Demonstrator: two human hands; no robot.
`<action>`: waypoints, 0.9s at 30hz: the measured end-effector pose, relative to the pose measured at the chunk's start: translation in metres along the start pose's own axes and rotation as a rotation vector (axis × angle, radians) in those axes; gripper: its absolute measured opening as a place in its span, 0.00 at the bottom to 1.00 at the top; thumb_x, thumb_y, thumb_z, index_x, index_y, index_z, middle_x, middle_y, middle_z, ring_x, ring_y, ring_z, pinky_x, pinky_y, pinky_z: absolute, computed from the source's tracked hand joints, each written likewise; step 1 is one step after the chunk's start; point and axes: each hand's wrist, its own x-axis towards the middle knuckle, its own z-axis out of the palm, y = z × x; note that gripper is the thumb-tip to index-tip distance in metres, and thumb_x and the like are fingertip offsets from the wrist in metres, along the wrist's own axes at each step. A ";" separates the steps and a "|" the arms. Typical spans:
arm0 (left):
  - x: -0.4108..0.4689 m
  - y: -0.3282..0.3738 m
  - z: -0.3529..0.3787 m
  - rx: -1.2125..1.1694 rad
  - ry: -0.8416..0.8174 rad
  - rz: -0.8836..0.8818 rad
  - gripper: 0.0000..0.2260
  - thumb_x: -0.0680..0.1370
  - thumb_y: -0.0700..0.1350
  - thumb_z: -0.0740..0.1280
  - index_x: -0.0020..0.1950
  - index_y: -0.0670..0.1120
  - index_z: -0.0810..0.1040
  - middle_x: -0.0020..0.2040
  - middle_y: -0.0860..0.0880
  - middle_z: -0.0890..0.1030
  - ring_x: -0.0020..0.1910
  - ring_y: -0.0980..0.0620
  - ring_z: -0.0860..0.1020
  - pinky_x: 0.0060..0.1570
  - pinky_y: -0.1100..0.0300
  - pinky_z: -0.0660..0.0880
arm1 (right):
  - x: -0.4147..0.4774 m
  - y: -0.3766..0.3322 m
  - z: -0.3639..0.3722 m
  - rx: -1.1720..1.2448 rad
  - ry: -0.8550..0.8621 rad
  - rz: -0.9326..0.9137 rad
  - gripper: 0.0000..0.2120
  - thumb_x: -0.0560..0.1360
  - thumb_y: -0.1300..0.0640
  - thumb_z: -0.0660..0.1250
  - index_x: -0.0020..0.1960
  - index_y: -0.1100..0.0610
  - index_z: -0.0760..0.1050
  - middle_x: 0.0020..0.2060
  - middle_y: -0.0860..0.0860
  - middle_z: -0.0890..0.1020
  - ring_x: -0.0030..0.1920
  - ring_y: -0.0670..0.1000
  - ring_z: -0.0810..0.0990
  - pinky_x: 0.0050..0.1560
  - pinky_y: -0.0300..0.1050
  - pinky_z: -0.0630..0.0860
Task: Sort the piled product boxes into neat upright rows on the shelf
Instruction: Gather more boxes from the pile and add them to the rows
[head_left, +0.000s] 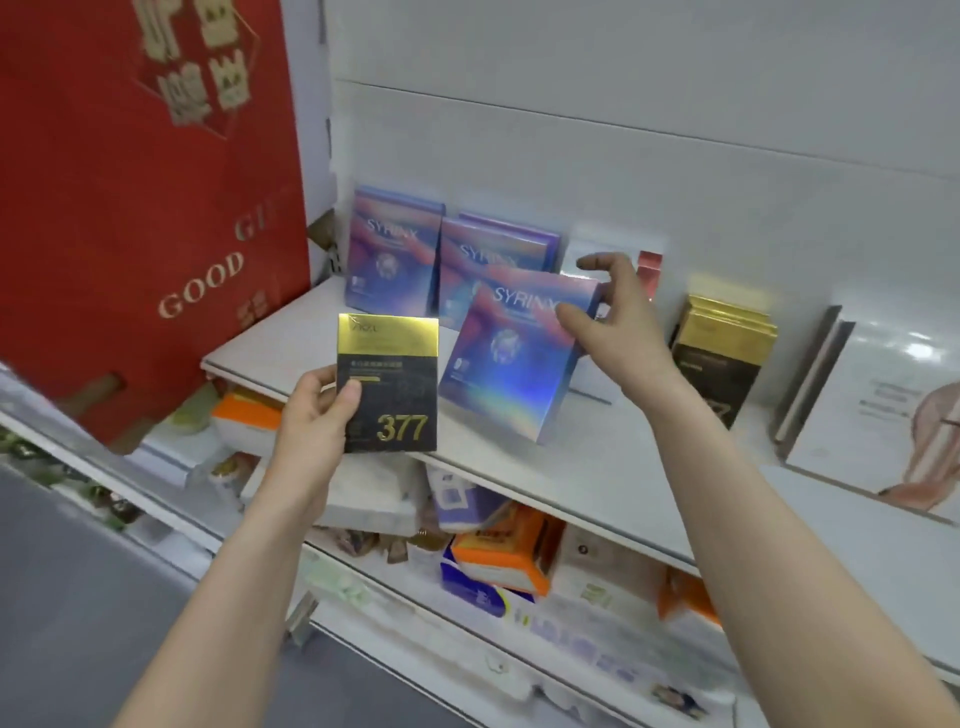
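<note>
My left hand (317, 410) grips a black and gold box marked 377 (388, 384) upright, just in front of the white shelf's (597, 467) front edge. My right hand (610, 317) holds the top right corner of a tilted holographic purple box (514, 358) that stands on the shelf, thumb on its face and fingers over its top edge. Two matching purple boxes (389, 249) (493, 254) stand upright behind it at the back left. A row of black and gold boxes (722, 353) stands upright to the right.
A red gift bag (140, 208) hangs at the left beside the shelf. White and pink boxes (649, 265) stand at the back behind my right hand. Large white boxes (883, 405) lean at the far right. The lower shelf holds a jumble of orange, blue and white packages (498, 561).
</note>
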 end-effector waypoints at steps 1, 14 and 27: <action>0.007 0.001 -0.002 -0.005 0.021 -0.001 0.11 0.82 0.43 0.61 0.64 0.45 0.71 0.52 0.49 0.82 0.46 0.54 0.82 0.42 0.59 0.77 | 0.012 -0.002 0.013 -0.034 -0.041 -0.038 0.21 0.73 0.55 0.69 0.64 0.48 0.69 0.52 0.43 0.78 0.48 0.53 0.81 0.48 0.56 0.81; 0.075 0.006 -0.032 0.034 0.182 0.022 0.09 0.82 0.43 0.62 0.62 0.47 0.71 0.54 0.48 0.82 0.51 0.52 0.81 0.48 0.57 0.77 | 0.128 -0.024 0.170 -0.426 -0.094 -0.408 0.21 0.77 0.56 0.68 0.69 0.54 0.72 0.61 0.57 0.75 0.61 0.59 0.74 0.55 0.53 0.74; 0.105 0.005 -0.052 0.084 0.077 -0.049 0.07 0.82 0.44 0.61 0.60 0.52 0.72 0.54 0.49 0.82 0.52 0.51 0.81 0.47 0.58 0.77 | 0.167 -0.019 0.199 -0.878 0.106 -0.532 0.15 0.68 0.62 0.74 0.55 0.60 0.80 0.47 0.57 0.79 0.47 0.60 0.75 0.47 0.51 0.71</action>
